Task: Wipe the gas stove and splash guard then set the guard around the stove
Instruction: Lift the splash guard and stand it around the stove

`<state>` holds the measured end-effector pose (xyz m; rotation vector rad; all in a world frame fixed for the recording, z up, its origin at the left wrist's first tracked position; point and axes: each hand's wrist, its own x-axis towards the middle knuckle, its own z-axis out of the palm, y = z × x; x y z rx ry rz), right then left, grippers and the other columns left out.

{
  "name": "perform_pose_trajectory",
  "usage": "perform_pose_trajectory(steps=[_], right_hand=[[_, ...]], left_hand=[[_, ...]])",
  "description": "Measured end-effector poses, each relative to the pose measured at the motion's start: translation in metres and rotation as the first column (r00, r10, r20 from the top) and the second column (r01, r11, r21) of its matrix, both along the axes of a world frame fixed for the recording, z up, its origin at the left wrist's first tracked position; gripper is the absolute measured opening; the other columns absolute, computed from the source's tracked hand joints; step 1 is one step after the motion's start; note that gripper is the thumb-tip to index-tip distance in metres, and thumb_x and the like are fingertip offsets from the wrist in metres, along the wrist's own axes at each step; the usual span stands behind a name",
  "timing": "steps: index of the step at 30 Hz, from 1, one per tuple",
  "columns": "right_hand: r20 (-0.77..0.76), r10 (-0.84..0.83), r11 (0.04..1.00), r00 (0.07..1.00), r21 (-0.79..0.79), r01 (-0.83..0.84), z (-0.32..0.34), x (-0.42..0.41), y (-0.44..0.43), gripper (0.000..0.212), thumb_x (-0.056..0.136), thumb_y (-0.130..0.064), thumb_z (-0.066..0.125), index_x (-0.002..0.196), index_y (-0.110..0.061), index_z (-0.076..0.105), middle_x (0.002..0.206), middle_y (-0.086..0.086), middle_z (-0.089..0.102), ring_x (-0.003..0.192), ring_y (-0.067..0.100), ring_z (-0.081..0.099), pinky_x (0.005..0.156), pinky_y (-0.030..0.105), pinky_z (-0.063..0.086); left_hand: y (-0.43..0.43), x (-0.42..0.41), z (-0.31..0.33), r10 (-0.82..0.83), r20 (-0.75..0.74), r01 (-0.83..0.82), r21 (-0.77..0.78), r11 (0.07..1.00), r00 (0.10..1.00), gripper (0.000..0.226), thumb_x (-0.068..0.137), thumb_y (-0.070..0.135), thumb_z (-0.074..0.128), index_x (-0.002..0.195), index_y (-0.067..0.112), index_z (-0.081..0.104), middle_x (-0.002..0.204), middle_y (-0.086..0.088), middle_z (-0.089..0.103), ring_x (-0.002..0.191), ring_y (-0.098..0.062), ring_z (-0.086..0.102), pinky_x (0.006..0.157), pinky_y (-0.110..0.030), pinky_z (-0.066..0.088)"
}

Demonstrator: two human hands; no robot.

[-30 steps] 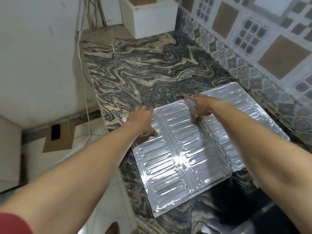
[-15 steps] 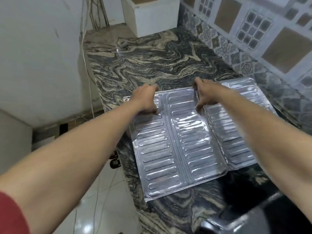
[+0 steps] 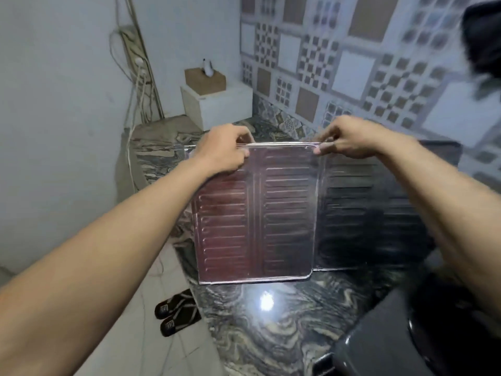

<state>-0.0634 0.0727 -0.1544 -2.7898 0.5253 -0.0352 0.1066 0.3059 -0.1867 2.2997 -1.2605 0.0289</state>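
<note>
Both my hands pinch the top edge of the foil splash guard, left hand and right hand closed on it, holding it upright at frame centre above the marble counter. Next, I judge, it must swing toward the dark stove, lower right.

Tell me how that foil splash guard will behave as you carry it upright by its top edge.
The splash guard probably weighs little: the left hand and right hand hold it by fingertip pinches. Its creases between panels suggest it may swing or fold. Thin embossed sheet likely dents if squeezed.
</note>
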Motion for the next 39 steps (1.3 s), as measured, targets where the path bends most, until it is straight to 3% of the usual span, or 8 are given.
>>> perform_pose_trajectory(steps=[3, 7, 9, 13, 17, 29, 34, 39], right_hand=[[0.026, -0.007, 1.000, 1.000, -0.001, 0.007, 0.005, -0.020, 0.012, 0.026, 0.092, -0.034, 0.069, 0.110, -0.018, 0.077, 0.084, -0.017, 0.069, 0.067, -0.010, 0.056, 0.061, 0.011, 0.041], [0.181, -0.062, 0.998, 0.982, -0.006, 0.064, 0.002, -0.040, 0.016, 0.020, 0.095, -0.032, 0.066, 0.106, -0.019, 0.077, 0.097, -0.005, 0.076, 0.086, 0.015, 0.067, 0.076, 0.033, 0.052], [0.278, -0.107, 0.994, 0.955, 0.010, 0.109, 0.001, -0.046, 0.014, 0.018, 0.093, -0.031, 0.069, 0.102, -0.018, 0.078, 0.091, -0.009, 0.073, 0.090, 0.011, 0.066, 0.079, 0.031, 0.050], [0.372, -0.166, 0.986, 0.913, 0.031, 0.167, 0.006, -0.052, 0.011, 0.015, 0.090, -0.024, 0.073, 0.100, -0.013, 0.079, 0.095, -0.001, 0.077, 0.091, 0.014, 0.070, 0.086, 0.034, 0.054], [0.254, -0.197, 0.979, 0.947, 0.008, 0.202, 0.013, -0.051, 0.008, 0.020, 0.093, -0.018, 0.068, 0.111, -0.013, 0.076, 0.108, 0.003, 0.076, 0.100, 0.014, 0.067, 0.083, 0.025, 0.047], [0.213, -0.195, 0.978, 0.957, 0.108, 0.176, 0.015, -0.039, -0.006, 0.025, 0.095, -0.015, 0.064, 0.117, -0.024, 0.073, 0.111, -0.008, 0.074, 0.091, -0.001, 0.062, 0.067, 0.010, 0.039], [0.240, -0.199, 0.978, 0.950, -0.019, 0.210, 0.012, -0.038, -0.010, 0.039, 0.093, -0.004, 0.058, 0.123, -0.025, 0.070, 0.118, -0.005, 0.072, 0.104, 0.011, 0.065, 0.079, 0.022, 0.048], [0.339, -0.166, 0.952, 0.926, -0.189, 0.240, -0.004, -0.041, -0.014, 0.058, 0.087, 0.003, 0.067, 0.134, -0.030, 0.061, 0.129, -0.001, 0.067, 0.118, 0.020, 0.062, 0.099, 0.038, 0.050]], left_hand=[[0.001, -0.014, 0.009, 0.019, 0.042, -0.017, -0.039, 0.999, 0.999, 0.016, 0.085, 0.023, 0.068, 0.099, 0.031, 0.071, 0.106, 0.002, 0.071, 0.107, -0.024, 0.063, 0.092, -0.040, 0.049], [-0.003, -0.035, 0.014, 0.165, 0.177, -0.139, -0.151, 0.979, 0.970, 0.015, 0.088, 0.029, 0.066, 0.102, 0.029, 0.072, 0.107, -0.001, 0.070, 0.114, -0.031, 0.054, 0.093, -0.042, 0.036], [-0.011, -0.049, 0.014, 0.266, 0.176, -0.222, -0.235, 0.946, 0.948, 0.019, 0.088, 0.029, 0.065, 0.107, 0.027, 0.068, 0.116, -0.003, 0.064, 0.122, -0.030, 0.046, 0.100, -0.044, 0.031], [-0.031, -0.079, 0.012, 0.353, -0.044, -0.355, -0.191, 0.915, 0.935, 0.071, 0.088, 0.033, 0.065, 0.149, 0.020, 0.030, 0.162, -0.021, 0.005, 0.148, -0.043, 0.008, 0.116, -0.059, 0.018], [-0.056, -0.099, 0.004, 0.241, -0.357, -0.282, -0.067, 0.957, 0.903, 0.091, 0.095, 0.047, 0.053, 0.157, 0.022, -0.009, 0.155, -0.028, -0.032, 0.145, -0.056, 0.000, 0.119, -0.058, 0.014], [-0.095, -0.097, 0.006, 0.206, -0.563, -0.400, -0.246, 0.883, 0.801, 0.133, 0.078, 0.060, 0.071, 0.150, 0.014, -0.030, 0.161, -0.027, -0.014, 0.148, -0.045, 0.010, 0.117, -0.053, 0.021], [-0.102, -0.094, 0.016, 0.150, -0.689, -0.433, -0.259, 0.863, 0.709, 0.113, 0.083, 0.030, 0.066, 0.153, 0.004, -0.019, 0.165, -0.014, -0.009, 0.152, -0.033, 0.007, 0.119, -0.039, 0.015], [-0.107, -0.087, 0.027, 0.093, -0.798, -0.470, -0.252, 0.846, 0.596, 0.094, 0.083, 0.010, 0.051, 0.156, 0.011, -0.009, 0.160, -0.014, 0.026, 0.139, -0.036, 0.040, 0.112, -0.037, 0.034]])
